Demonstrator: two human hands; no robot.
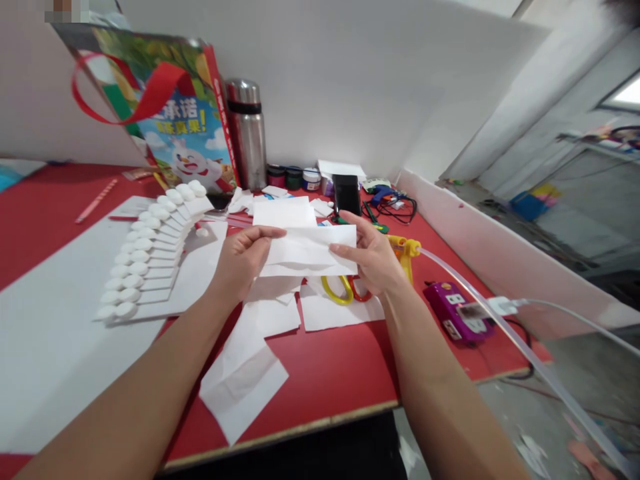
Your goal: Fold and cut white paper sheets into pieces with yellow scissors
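Note:
Between my two hands a creased strip of white paper (310,252) is held up over the red table. My left hand (243,257) pinches its left end between thumb and fingers. At the right end, my right hand (373,253) grips it with the thumb in front and the fingers behind. Scissors (337,291) with yellow and red handles lie beneath the strip, their blades hidden. Cut sheets of white paper (245,387) are spread below my hands. Left of my left hand stands a curved white paper model (160,260) edged with rows of white discs.
A yellow glue gun (407,250) with a long clear glue stick lies right, near a purple power block (457,313). Behind stand a steel thermos (247,133), a colourful gift bag (185,127), paint jars (293,178) and a black phone (347,195). A white partition (500,247) borders the right.

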